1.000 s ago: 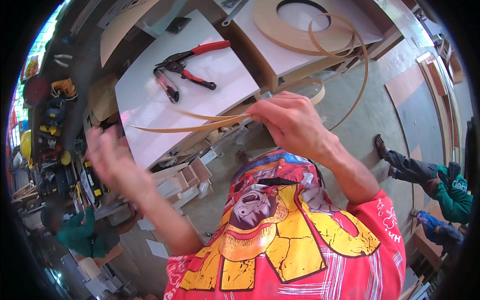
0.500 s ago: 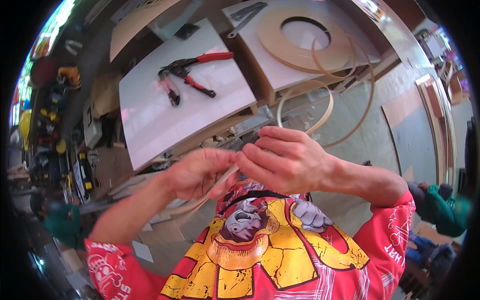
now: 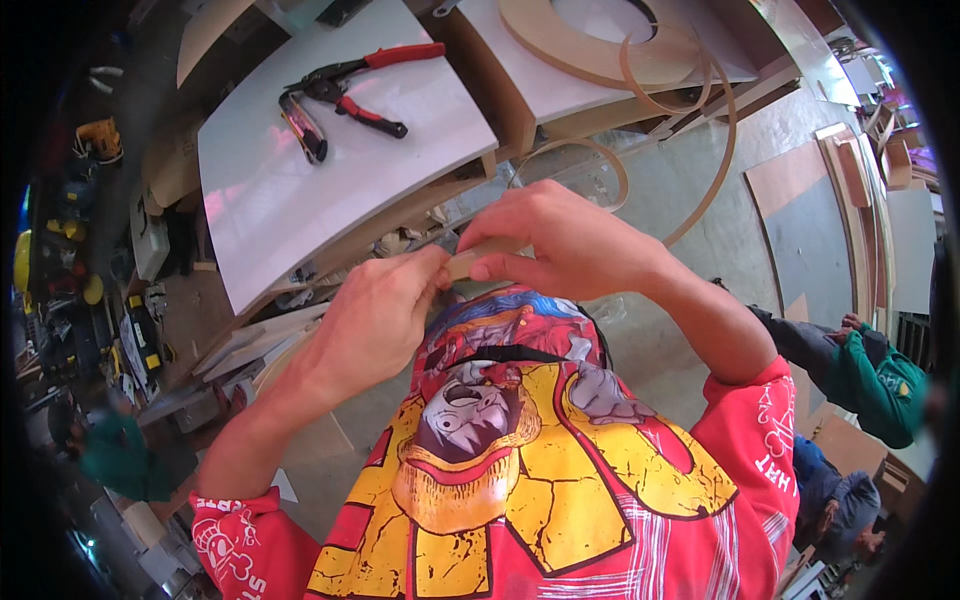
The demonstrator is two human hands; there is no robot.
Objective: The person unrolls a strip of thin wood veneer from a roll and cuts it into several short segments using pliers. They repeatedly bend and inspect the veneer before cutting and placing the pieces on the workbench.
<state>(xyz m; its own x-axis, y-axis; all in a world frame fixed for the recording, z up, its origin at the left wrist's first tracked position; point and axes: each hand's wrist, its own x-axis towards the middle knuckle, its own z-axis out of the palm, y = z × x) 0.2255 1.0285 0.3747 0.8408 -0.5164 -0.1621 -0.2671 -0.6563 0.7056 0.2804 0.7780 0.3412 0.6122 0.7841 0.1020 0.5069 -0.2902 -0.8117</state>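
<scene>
One edge-banding strip (image 3: 463, 265) ran between two hands near the shirt front; the left hand (image 3: 378, 305) and right hand (image 3: 560, 245) each pinched it. Beyond, one white panel (image 3: 350, 190) bore one pair of red-handled snips (image 3: 325, 88) and one utility knife (image 3: 303, 130); a second supported one edge-banding roll (image 3: 550, 50).

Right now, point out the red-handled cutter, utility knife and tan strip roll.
Red-handled cutter (image 3: 323, 88): head view, metal body.
Utility knife (image 3: 304, 128): head view, handle.
Tan strip roll (image 3: 572, 58): head view, flat face.
</scene>
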